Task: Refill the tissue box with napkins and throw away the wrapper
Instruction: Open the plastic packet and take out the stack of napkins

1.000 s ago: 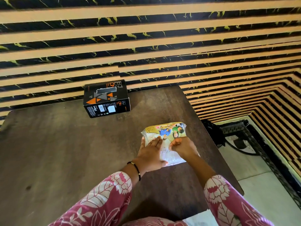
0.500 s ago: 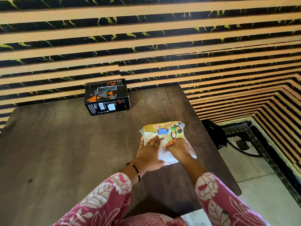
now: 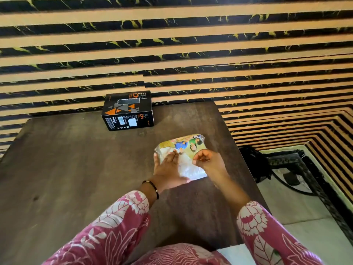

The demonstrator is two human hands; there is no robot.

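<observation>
Right hand [image 3: 207, 162] has lifted, pinching the napkin pack [image 3: 181, 150] wrapper.

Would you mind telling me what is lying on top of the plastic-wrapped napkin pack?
The left hand lies flat on the colourful plastic-wrapped napkin pack; the right hand pinches its wrapper. The pack's near half is covered.
</observation>
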